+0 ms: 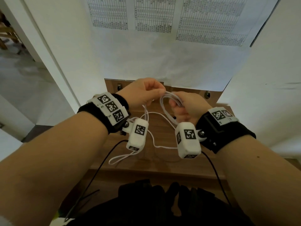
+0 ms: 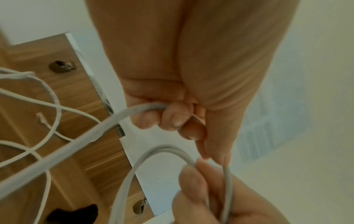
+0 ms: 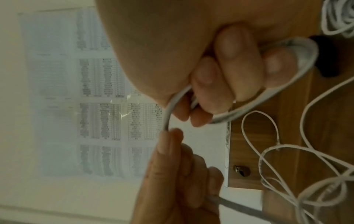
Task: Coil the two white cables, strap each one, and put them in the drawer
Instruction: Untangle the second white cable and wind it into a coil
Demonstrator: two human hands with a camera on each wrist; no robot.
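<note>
A white wall (image 1: 114, 54) hung with printed sheets of tables (image 1: 210, 22) rises behind a wooden counter (image 1: 162, 163), over which a person coils a white cable (image 1: 164, 103) held up between both hands. The right hand (image 1: 187, 106) is closed around the gathered loops, fingers curled through the coil so the turns stay stacked together, a grip that appears meant to keep the bundle from springing apart. The left hand (image 1: 145, 92), just beside it, pinches the running length of the same cable between thumb and fingertips, seemingly guiding the next turn onto the bundle. From the left hand the uncoiled remainder drops to the counter and trails there in loose curves, so the coiling looks only partly done. The right wrist view shows more thin white cable (image 3: 306, 181) lying tangled on the wood below the hands, and what may be a second bundle at the frame's upper corner; whether this belongs to the other cable cannot be told. No strap is visible on the coil in hand, and no open drawer can be made out. A small metal fitting (image 1: 119, 86) sits in the wooden panel at the back of the counter, with another (image 1: 207, 94) near the right hand.
</note>
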